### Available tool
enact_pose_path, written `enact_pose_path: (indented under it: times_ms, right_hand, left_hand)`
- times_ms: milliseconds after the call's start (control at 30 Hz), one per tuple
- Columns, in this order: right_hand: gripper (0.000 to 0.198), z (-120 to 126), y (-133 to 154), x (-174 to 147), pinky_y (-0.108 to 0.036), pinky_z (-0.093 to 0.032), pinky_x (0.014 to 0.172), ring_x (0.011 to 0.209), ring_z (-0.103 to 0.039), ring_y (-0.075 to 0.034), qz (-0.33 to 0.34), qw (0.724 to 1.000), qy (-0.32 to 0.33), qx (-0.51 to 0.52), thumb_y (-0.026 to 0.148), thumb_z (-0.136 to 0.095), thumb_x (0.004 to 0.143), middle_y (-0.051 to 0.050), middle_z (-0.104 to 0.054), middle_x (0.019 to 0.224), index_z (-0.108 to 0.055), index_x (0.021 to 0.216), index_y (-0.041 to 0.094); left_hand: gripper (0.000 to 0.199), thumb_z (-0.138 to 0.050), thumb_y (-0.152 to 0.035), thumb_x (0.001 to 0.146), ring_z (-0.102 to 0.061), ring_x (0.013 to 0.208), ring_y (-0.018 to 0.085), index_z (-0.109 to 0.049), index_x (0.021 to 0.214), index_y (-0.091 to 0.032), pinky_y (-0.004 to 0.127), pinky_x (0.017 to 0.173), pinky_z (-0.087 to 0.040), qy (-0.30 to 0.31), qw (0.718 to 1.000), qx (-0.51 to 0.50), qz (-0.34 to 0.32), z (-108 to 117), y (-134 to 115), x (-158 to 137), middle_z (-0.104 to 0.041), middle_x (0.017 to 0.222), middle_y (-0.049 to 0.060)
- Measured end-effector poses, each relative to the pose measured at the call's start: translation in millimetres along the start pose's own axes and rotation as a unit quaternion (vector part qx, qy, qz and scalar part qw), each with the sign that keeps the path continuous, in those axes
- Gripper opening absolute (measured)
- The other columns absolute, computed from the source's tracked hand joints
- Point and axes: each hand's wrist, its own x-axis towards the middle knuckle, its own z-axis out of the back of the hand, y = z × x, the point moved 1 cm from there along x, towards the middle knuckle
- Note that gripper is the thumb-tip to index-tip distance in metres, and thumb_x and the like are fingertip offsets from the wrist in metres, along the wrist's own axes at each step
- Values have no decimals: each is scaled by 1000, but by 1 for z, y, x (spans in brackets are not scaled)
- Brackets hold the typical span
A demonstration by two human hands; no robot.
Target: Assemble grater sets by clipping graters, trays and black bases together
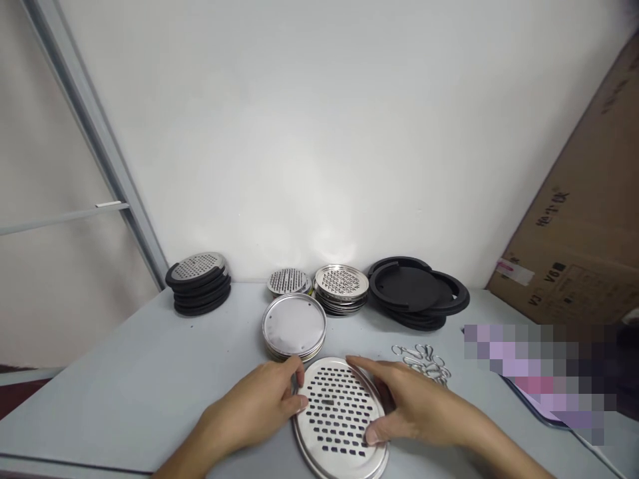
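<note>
A round silver perforated metal disc (339, 406), with rows of short slots, lies near the front of the table. It appears to rest on another disc whose rim shows below it. My left hand (262, 402) grips its left edge, thumb on the face and index finger bent at the rim. On the right side, my right hand (407, 406) presses its thumb on the face, with its fingers spread around the far and right rim. Just behind, a stack of plain round metal plates (294, 326) with small holes stands near my left fingertips.
Along the wall are a stack of black rings (202, 299) topped by a perforated disc, slotted discs (288, 281), grater discs (342, 283) and large black rings (414, 293). Wire hooks (426, 362) lie to the right. Further right are a pixelated device and a cardboard box (574, 226).
</note>
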Motion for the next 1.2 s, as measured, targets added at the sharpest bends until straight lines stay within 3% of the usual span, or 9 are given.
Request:
enact_pose_path:
  times_ms: [100,167,267,333,400,633,1067,1200]
  right_hand:
    - [111,-8,-6,-5,-44,-43,95,115,-53,-41,-35,999,-25,-30,67,-78,51,-15,-56,130,-37,146,29]
    - [119,-16,-8,-9,-49,-40,100,123,-46,-45,-38,997,-49,-43,71,-78,47,-18,-47,139,-34,148,26]
    - [117,-28,-6,-18,-50,-30,111,138,-27,-45,18,996,-78,-31,70,-76,52,-16,-26,155,-30,149,22]
    - [109,-35,-4,-23,-50,-23,116,143,-17,-41,37,995,-85,-27,67,-72,63,-12,-15,159,-25,151,24]
    - [99,-42,-5,-24,-50,-20,117,144,-12,-37,49,997,-62,-24,62,-67,72,-8,-9,159,-20,151,25]
    - [96,-55,-11,-20,-51,-20,117,143,-14,-37,88,995,-43,-19,58,-65,77,-12,-9,157,-19,150,18]
    - [101,-45,13,-27,-46,-19,118,145,-14,-33,12,998,-25,-51,66,-64,73,-10,-11,158,-21,150,17]
    - [100,-43,16,-29,-47,-19,118,145,-14,-33,8,998,-24,-53,66,-64,73,-10,-13,158,-22,150,18]
  left_hand:
    - [23,-56,-40,87,-61,80,21,-61,103,-24,32,71,-48,-84,996,28,-22,-3,-6,-8,-66,90,3]
    - [30,-55,-40,88,-59,104,26,-59,114,-25,37,89,-48,-131,987,50,-80,-10,-6,-11,-63,114,7]
    - [58,-54,-44,90,-36,136,32,-36,143,-28,48,109,-35,-113,965,118,-207,-28,0,-8,-37,150,9]
    - [69,-48,-46,93,-24,142,32,-15,152,-28,52,114,-27,-68,949,161,-263,-39,5,-3,-23,157,9]
    - [71,-43,-46,96,-19,144,32,-5,153,-27,53,115,-24,-42,939,184,-287,-48,7,2,-17,158,9]
    - [69,-40,-41,97,-17,144,30,-1,152,-25,53,117,-17,6,939,201,-281,-52,2,8,-13,157,8]
    - [67,-41,-37,97,-16,145,28,-9,153,-20,51,118,-18,14,942,215,-259,-51,-5,1,-15,157,9]
    - [66,-49,-37,93,-28,141,30,-21,151,-20,52,115,-26,2,944,197,-264,-45,-13,-2,-27,155,11]
